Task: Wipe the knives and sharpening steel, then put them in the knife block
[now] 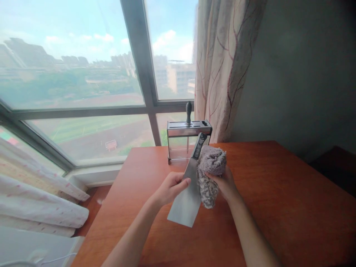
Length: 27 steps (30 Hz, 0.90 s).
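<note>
Head view: our left hand (170,187) pinches the broad steel cleaver (185,196); our right hand (224,182) presses the fluffy grey cloth (210,170) there, best wiping away from the edge.

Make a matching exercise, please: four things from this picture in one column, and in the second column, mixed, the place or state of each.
Things:
1. cleaver
2. grey cloth
3. knife rack
4. curtain

Places or states:
A. stands on the table near the window
B. hangs to the right of the window
C. held in the left hand, blade pointing down toward the person
D. bunched in the right hand, against the blade

Pairs: 1-C, 2-D, 3-A, 4-B
</note>
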{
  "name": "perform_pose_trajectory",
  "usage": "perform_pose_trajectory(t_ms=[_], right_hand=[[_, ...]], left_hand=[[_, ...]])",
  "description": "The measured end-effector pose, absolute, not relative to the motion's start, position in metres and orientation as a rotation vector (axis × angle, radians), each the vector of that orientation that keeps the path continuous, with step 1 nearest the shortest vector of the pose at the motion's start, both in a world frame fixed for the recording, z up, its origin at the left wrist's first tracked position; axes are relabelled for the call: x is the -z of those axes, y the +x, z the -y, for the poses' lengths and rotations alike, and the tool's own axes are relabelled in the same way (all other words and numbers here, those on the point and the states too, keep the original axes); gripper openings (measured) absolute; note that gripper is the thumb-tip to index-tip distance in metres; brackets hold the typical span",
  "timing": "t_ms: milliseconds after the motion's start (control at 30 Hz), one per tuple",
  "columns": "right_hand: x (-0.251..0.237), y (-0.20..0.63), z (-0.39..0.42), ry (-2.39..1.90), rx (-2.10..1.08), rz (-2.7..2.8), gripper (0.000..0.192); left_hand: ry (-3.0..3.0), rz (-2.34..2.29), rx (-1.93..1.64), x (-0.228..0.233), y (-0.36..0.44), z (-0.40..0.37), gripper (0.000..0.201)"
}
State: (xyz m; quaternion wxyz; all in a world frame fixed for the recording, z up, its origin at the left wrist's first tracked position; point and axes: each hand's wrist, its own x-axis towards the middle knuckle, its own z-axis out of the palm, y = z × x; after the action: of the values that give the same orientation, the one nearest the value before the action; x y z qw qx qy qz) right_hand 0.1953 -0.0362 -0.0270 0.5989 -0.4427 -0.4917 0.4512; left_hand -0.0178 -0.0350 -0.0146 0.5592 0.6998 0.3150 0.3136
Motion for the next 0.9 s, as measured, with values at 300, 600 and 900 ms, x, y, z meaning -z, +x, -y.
perform_pose_trajectory(t_ms=[300, 600, 900], right_hand=[[0.004, 0.202, 0.027, -0.993, -0.908, 1.428, 0.034], [0.016, 0.198, 0.025, -1.117, -0.625, 1.232, 0.023], [-0.004, 0.209, 0.03, -0.937, -1.054, 1.491, 0.049]], left_hand=[[1.492, -0.764, -0.745, 0.016, -0.016, 0.036, 0.041], [1.268, -0.794, -0.856, 0.011, -0.014, 0.037, 0.041], [1.178, -0.778, -0.823, 0.006, -0.017, 0.04, 0.038]])
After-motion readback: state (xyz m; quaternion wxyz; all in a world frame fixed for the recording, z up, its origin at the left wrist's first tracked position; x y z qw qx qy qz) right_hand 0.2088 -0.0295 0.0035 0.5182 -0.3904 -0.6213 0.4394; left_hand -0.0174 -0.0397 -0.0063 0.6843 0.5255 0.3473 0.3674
